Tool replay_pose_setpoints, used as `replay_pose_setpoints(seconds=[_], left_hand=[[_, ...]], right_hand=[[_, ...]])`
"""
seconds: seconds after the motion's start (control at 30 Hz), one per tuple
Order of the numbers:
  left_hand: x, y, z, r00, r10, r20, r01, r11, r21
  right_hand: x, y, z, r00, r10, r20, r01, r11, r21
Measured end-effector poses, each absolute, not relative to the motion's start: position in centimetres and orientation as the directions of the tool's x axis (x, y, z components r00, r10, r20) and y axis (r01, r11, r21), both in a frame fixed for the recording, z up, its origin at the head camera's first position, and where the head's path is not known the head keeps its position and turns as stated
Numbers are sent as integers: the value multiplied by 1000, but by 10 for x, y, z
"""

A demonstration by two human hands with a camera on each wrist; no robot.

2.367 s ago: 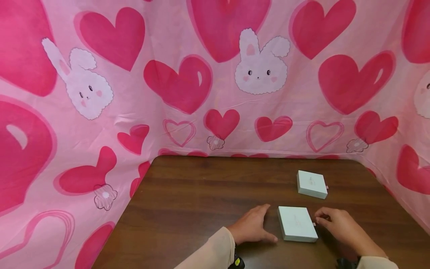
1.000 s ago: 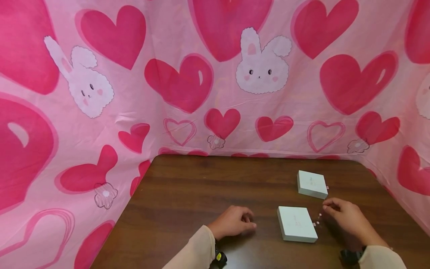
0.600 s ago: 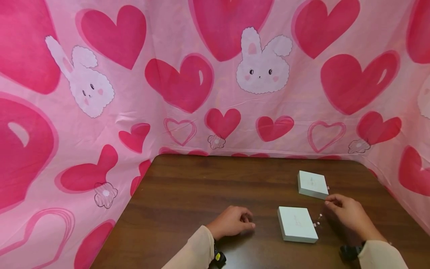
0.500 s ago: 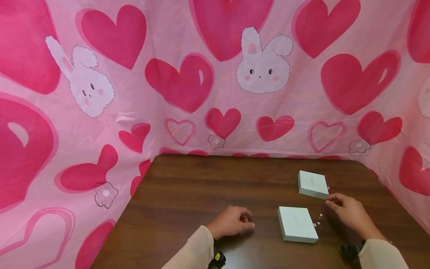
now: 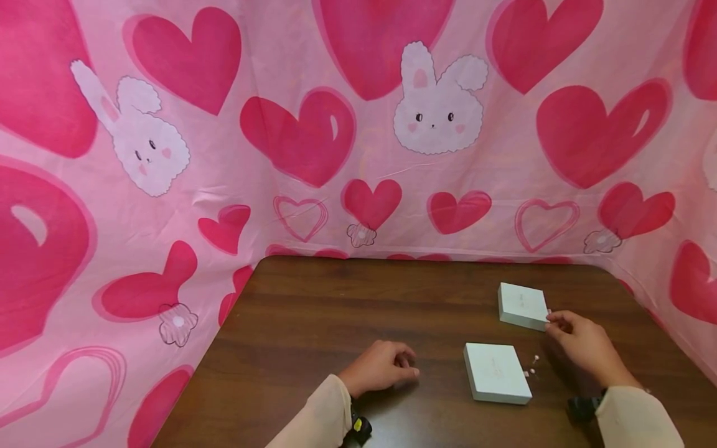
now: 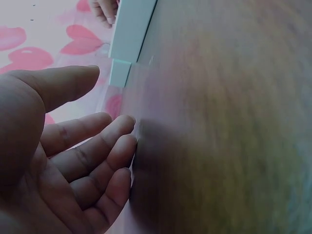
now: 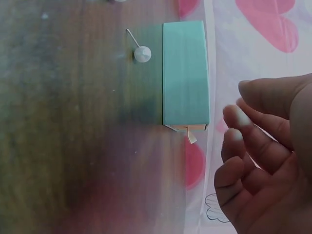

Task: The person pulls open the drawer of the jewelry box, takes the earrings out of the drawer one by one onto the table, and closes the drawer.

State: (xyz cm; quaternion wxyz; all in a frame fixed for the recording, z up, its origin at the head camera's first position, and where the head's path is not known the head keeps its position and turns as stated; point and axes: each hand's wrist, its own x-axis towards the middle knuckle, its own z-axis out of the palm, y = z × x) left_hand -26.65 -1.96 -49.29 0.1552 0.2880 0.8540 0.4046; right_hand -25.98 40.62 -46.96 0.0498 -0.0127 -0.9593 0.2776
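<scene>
Two flat white boxes, each with a small ribbon tab on its right side, lie on the brown table. My right hand [image 5: 585, 345] is at the front right corner of the far box [image 5: 523, 305]. In the right wrist view its fingers are loosely bent beside the box [image 7: 185, 73] and its ribbon tab [image 7: 191, 136], with nothing visible between them. To the right of the near box [image 5: 496, 372] lie two pearl stud earrings [image 5: 536, 358], one pearl stud [image 7: 142, 54] being plain in the right wrist view. My left hand [image 5: 378, 370] rests on the table left of the near box, fingers relaxed and holding nothing.
The table [image 5: 336, 298] has a dark wood-grain top with rounded far corners. A pink cloth [image 5: 313, 205] printed with hearts and rabbits hangs along its back and sides.
My left hand has drawn back left from the near box. The right hand has moved from that box's tab up to the far box. Two pearl studs now show beside the near box.
</scene>
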Motion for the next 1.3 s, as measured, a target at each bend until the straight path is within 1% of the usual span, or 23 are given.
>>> replay_pose_setpoints(seconds=[0.17, 0.27, 0.57, 0.8, 0.97, 1.1, 1.2, 1.3], left_hand=[[-267, -25, -492, -801, 598, -27, 353, 509, 785], [-267, -28, -491, -815, 578, -31, 336, 517, 787], [-277, -28, -496, -844, 537, -12, 345, 560, 753], [-289, -19, -493, -837, 547, 16, 417, 617, 667], [-304, -2, -485, -825, 564, 31, 464, 644, 608], [-318, 17, -480, -817, 575, 44, 491, 654, 576], [-326, 31, -476, -815, 579, 31, 487, 655, 578], [-332, 43, -472, -820, 573, 2, 454, 647, 613]], right_hand=[[-268, 406, -472, -985, 55, 166, -41, 848, -528], [-274, 408, -473, -984, 53, 168, -47, 841, -539], [-291, 413, -468, -996, 29, 79, -18, 840, -542], [-302, 412, -470, -999, 29, 13, 16, 819, -573], [-305, 413, -469, -1000, 29, -6, 27, 806, -591], [-307, 415, -470, -998, 22, -54, 50, 799, -599], [-306, 417, -470, -998, 17, -68, 54, 804, -592], [-305, 417, -470, -999, 3, -42, 27, 819, -573]])
